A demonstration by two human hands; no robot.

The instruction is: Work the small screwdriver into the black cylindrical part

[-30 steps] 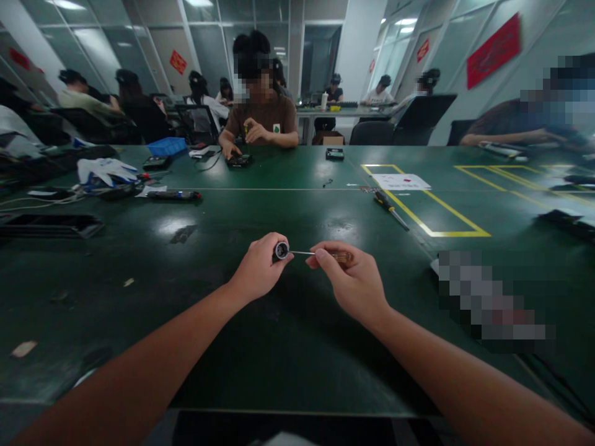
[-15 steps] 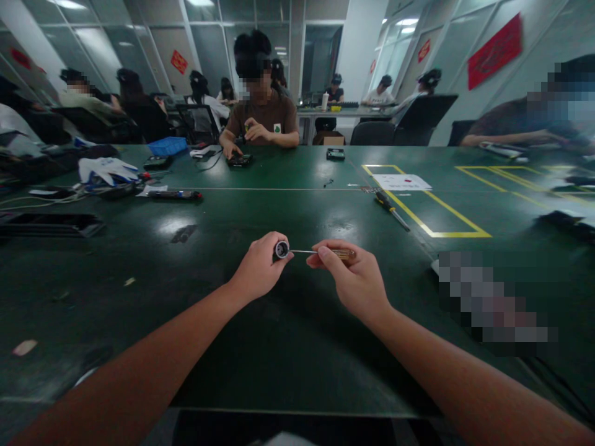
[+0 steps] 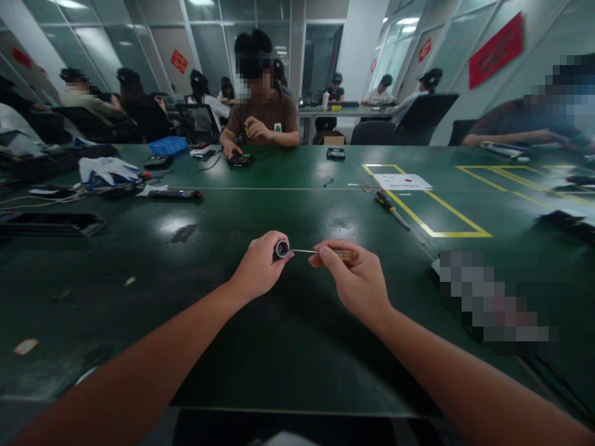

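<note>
Between the fingers of my left hand (image 3: 261,265) is a small dark cylindrical part (image 3: 281,249), its round hollow end facing me. My right hand (image 3: 356,275) is closed around the amber handle of a screwdriver (image 3: 344,254). The thin metal shaft points left, and its tip meets the side of the cylindrical part by my left fingertips. Exactly where the tip sits is hidden. Both hands are held above the green table (image 3: 297,365), near its front edge.
A second screwdriver (image 3: 393,209) with a black-yellow handle lies beyond my right hand, beside yellow tape (image 3: 458,214) and a white sheet (image 3: 402,181). Gloves (image 3: 109,171) and cables lie left. A blurred-out object (image 3: 488,297) lies right. A co-worker (image 3: 263,114) sits opposite.
My right hand and the screwdriver have shifted very slightly to the right. The left hand keeps its hold on the cylindrical part in nearly the same place.
</note>
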